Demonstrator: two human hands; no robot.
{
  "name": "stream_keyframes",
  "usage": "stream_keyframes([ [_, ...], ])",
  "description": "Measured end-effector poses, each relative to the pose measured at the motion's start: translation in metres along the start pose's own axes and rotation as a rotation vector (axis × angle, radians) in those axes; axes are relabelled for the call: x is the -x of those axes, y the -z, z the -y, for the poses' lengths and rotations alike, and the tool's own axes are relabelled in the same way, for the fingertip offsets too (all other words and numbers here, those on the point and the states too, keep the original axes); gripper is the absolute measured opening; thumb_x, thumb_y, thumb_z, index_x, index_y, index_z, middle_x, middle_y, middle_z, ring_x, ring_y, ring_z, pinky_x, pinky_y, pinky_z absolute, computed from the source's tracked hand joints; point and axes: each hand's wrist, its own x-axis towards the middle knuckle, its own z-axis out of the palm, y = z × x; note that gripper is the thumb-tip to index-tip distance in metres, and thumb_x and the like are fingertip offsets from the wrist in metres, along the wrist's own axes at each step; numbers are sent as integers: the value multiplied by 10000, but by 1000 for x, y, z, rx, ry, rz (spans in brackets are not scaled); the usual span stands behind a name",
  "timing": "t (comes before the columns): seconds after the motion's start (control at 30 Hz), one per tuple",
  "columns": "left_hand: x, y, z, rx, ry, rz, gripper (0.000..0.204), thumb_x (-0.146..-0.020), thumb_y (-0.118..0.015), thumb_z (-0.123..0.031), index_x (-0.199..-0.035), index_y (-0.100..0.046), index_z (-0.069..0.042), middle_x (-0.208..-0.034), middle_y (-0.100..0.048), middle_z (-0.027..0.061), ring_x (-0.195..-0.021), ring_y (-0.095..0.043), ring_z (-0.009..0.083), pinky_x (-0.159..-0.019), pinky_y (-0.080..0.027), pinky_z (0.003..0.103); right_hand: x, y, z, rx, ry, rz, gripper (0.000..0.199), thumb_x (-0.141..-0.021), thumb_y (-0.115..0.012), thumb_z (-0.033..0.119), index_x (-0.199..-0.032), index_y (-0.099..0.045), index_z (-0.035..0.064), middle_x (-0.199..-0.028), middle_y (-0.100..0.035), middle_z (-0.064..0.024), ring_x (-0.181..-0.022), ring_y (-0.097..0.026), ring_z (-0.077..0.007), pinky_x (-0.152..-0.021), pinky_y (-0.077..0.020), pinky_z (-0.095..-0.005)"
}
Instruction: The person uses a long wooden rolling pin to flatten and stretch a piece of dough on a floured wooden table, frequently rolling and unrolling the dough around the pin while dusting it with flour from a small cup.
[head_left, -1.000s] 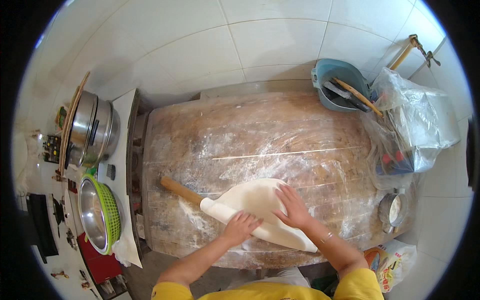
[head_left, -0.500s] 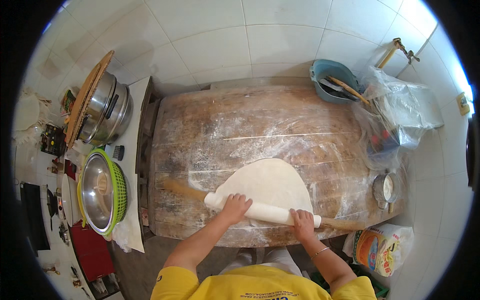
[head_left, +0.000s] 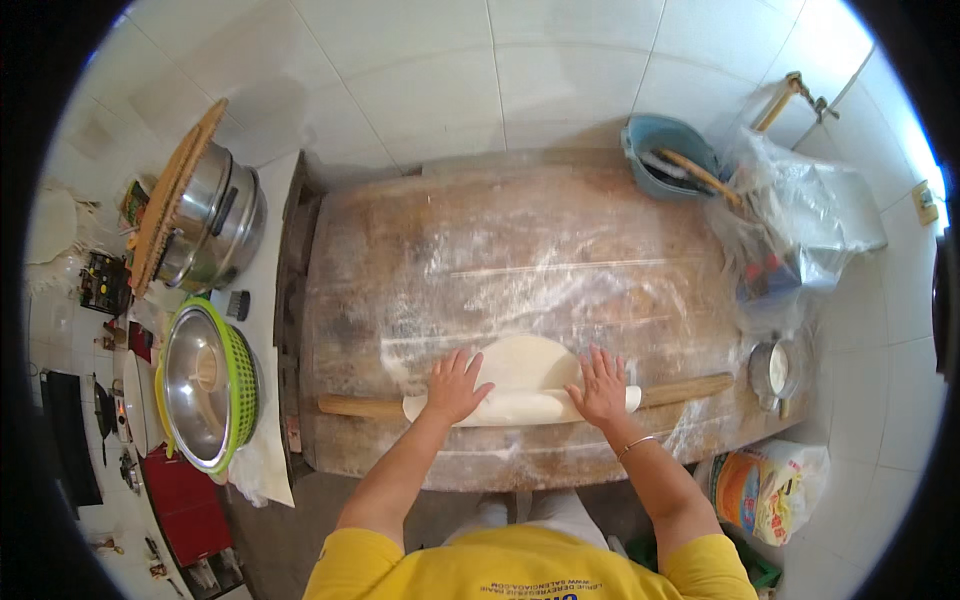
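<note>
A sheet of pale dough lies on the floury wooden table, its near part wound around a long rolling pin. Both bare wooden ends of the pin stick out past the dough, left and right. My left hand rests on the left part of the roll, fingers spread and pointing away from me. On the right part lies my right hand, its fingers also stretched out flat. A bracelet circles my right wrist. The dough's far edge shows as a rounded flap beyond the roll.
Along the table's right side stand a blue-green basin with a wooden-handled tool, plastic-wrapped things and a metal cup of white powder. Leftward are steel pots and a steel bowl in a green basket. A printed sack stands at right.
The pin has moved away from me and levelled out, with more dough wound on it and less lying flat. My hands went from curled around the roll to spread on top.
</note>
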Motion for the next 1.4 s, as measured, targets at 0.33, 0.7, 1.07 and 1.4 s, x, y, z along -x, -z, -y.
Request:
stream_keyframes([
  [0.33, -48, 12, -7, 91, 145, -2, 595, -876, -579, -471, -1329, -512, -91, -1331, -502, 162, -1249, -437, 343, -1048, -297, 535, -47, 5, 5, -152, -15, -29, 668, -879, -587, 426, -1386, -424, 23, -1439, -407, -229, -1320, -375, -422, -1103, -242, -550],
  [0.7, -42, 4, 4, 41, 75, -180, 516, -878, -585, -419, -1279, -558, -95, -1261, -540, 135, -1150, -487, 328, -1026, -324, 492, -54, 10, -34, -147, 69, -51, 628, -891, -569, 411, -1355, -454, 4, -1392, -445, -248, -1288, -398, -432, -1083, -241, -590],
  [1.07, -204, 21, 64, 81, 62, -150, 459, -915, -549, -391, -1242, -588, -71, -1160, -621, 143, -1110, -538, 336, -986, -359, 458, -199, 18, -54, -131, 2, -112, 668, -846, -586, 536, -1286, -538, 37, -1342, -506, -204, -1246, -439, -379, -1063, -273, -541],
  [1.4, -181, 5, 50, -29, 138, -229, 585, -873, -583, -480, -1277, -563, -56, -1222, -593, 149, -1175, -509, 318, -1068, -278, 528, -187, 13, -53, -80, 33, -229, 619, -827, -628, 509, -1207, -588, 23, -1241, -578, -204, -1175, -494, -355, -1017, -335, -503],
])
